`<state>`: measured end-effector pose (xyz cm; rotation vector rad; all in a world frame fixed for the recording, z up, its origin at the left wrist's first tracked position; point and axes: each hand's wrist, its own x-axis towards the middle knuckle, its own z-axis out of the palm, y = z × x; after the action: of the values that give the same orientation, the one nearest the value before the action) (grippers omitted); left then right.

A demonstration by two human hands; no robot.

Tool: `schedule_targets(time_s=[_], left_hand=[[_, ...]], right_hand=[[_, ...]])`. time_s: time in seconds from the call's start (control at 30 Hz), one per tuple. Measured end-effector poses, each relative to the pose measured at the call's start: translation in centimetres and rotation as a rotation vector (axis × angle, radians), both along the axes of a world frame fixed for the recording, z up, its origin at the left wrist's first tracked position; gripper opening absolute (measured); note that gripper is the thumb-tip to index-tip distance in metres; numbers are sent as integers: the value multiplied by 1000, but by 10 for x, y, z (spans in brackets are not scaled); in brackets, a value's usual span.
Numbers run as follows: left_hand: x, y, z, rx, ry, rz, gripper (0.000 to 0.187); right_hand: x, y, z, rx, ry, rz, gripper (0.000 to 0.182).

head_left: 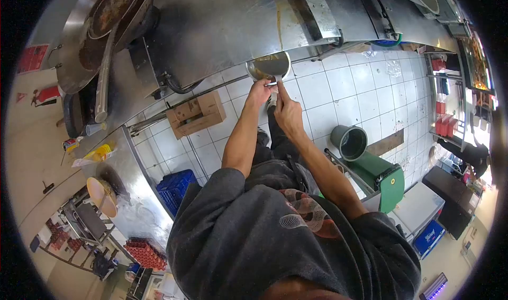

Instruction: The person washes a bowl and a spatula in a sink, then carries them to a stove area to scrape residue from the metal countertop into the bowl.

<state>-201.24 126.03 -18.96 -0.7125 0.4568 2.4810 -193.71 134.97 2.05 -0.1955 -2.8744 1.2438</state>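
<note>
A round metal bowl with a pale rim and yellowish residue inside is tilted at the front edge of the steel counter. My left hand grips the bowl's near rim, fingers closed. Close beside it, my right hand is closed with its index finger stretched toward the rim. A small pale piece shows at that fingertip; whatever the right hand holds is mostly hidden beneath it.
A wok with a long handle sits at upper left. Below the counter stands a cardboard box. A blue crate lies left of my legs. To the right are a dark green bucket and a green wheeled bin.
</note>
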Motion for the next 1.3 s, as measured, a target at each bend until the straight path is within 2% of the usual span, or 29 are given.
schedule_targets(time_s=[0.1, 0.33, 0.47, 0.53, 0.57, 0.6, 0.63, 0.7, 0.77, 0.87, 0.93, 0.97, 1.03, 1.07, 1.1, 1.17, 1.3], left_hand=[[2, -1, 26, -31, -3, -6, 24], [0, -1, 50, -49, 2, 20, 29], [-6, -3, 30, -51, 34, -23, 31], [-7, -5, 24, -62, 59, -24, 32], [-8, -7, 26, -57, 64, -16, 32], [-9, -8, 29, -53, 70, -9, 32], [-11, -7, 32, -65, 50, 11, 33], [-14, -7, 36, -78, 27, 32, 36], [-17, -8, 34, -74, -39, 35, 38], [-22, -3, 25, -102, -153, 76, 36], [-26, -1, 26, -103, -91, 114, 33], [-35, -3, 51, -490, 70, -104, 31], [-35, -2, 46, -491, 51, -107, 30], [-35, 0, 21, -99, -109, 119, 29], [-40, -2, 32, -53, -216, 166, 29], [-49, -3, 40, -62, -160, 209, 23], [-49, -3, 34, -42, -143, 260, 23]], right_hand=[[-9, 7, 10, -1, -12, 13, 39], [-26, 21, 30, -49, -46, 60, 38], [-68, 18, 46, -181, -28, 32, 41], [-120, 7, 55, -232, 15, 35, 39], [-151, 1, 47, -133, 23, 41, 41], [-186, -7, 29, -146, 263, 60, 41], [-223, -15, 25, -88, 157, 31, 40], [-296, -35, 16, -131, 229, 44, 40], [-372, -61, -5, -228, 438, 58, 37], [-463, -98, 5, -179, 171, 95, 40], [-527, -125, -24, -159, 272, 96, 31], [-561, -141, -40, -149, 322, 99, 27], [-627, -165, -69, -111, 387, 123, 27], [-651, -174, -83, -91, 416, 139, 27], [-666, -180, -88, -55, 357, 131, 28], [-698, -186, -85, 24, 255, 118, 31], [-718, -184, -107, 170, 267, 166, 28]])
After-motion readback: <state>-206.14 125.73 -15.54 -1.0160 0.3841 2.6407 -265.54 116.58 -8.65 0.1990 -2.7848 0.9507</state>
